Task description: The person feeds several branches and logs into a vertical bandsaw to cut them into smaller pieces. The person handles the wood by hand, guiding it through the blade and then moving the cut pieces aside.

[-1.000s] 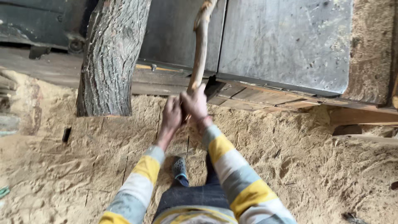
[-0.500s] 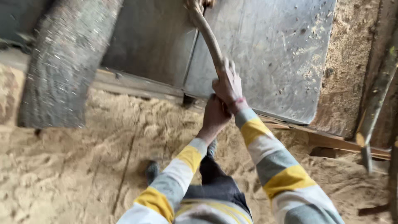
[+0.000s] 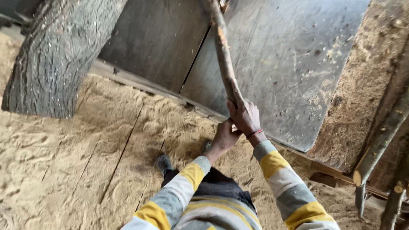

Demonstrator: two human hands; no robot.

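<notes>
Since the frame a second back, your view has rolled and closed in: the log (image 3: 55,59) now leans top-right instead of standing near upright, and the stick (image 3: 223,64) slants up-left out of frame. Both hands rode higher in the view with it. My read: you're levering or pulling the stick, stroke under way.

Your right hand (image 3: 245,117) is wrapped tight round the stick's lower end; your left hand (image 3: 223,137) sits just below, closed, at the very butt, grip partly hidden.

Stick: thin, crooked, bark patchy, pale wood showing. Log: thick, deeply furrowed grey bark. Behind: flat scuffed metal sheets (image 3: 277,64), dusted. Underfoot: planks (image 3: 123,140) buried in loose pale sawdust (image 3: 51,170).
</notes>
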